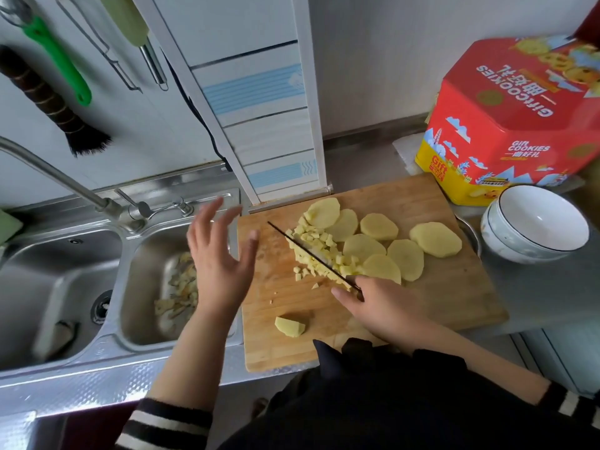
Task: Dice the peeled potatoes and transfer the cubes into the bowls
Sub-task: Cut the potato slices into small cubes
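Right hand [378, 306] grips knife [311, 254] beside potato cubes [319, 251]; left hand [220, 258] spread, empty.

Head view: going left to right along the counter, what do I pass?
Sink basin with peelings → left hand → knife blade with potato cubes → potato slices → white bowls.

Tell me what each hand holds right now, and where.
The right hand grips the knife by its handle, blade among the potato cubes. The left hand holds nothing, fingers spread above the board's edge.
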`<action>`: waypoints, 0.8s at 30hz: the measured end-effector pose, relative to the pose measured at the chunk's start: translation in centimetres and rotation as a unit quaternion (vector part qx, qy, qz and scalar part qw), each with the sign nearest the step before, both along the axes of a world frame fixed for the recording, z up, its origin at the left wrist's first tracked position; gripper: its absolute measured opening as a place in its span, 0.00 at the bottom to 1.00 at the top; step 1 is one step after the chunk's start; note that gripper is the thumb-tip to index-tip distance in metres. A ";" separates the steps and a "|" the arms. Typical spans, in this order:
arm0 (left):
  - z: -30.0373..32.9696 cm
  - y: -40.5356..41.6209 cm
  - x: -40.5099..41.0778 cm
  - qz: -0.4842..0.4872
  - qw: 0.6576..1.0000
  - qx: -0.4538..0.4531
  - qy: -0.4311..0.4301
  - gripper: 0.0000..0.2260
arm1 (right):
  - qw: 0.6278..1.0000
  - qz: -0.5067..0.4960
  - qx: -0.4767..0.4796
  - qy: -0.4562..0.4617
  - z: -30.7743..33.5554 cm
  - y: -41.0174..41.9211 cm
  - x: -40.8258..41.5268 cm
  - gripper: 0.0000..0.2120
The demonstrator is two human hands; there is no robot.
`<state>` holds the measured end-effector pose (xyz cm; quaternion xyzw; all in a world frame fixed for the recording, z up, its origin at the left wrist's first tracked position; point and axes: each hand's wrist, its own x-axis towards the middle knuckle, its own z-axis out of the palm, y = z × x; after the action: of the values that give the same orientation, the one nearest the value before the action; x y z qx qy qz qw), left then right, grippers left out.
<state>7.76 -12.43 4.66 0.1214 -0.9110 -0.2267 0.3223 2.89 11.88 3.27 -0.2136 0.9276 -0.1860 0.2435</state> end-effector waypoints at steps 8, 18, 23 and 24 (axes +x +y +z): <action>-1.8 4.3 -2.1 -0.285 0.917 -0.209 -0.185 0.27 | 0.995 0.059 0.011 0.078 0.8 -0.4 0.7 0.22; -7.3 6.1 -4.9 -0.305 0.910 -0.115 -0.254 0.21 | 0.974 0.110 0.046 0.194 -0.4 1.2 -0.2 0.20; -9.1 7.0 -5.1 -0.297 0.929 -0.049 -0.217 0.17 | 0.974 0.100 0.048 0.195 -1.3 2.0 -0.5 0.19; -9.2 7.0 -5.2 -0.294 0.931 -0.044 -0.214 0.17 | 0.974 0.100 0.048 0.197 -1.4 2.1 -0.5 0.18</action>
<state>2.56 -5.38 -4.57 -0.1205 -0.9623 -0.2398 0.0437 2.38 13.96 1.88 -0.3261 0.9390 -0.0704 0.0836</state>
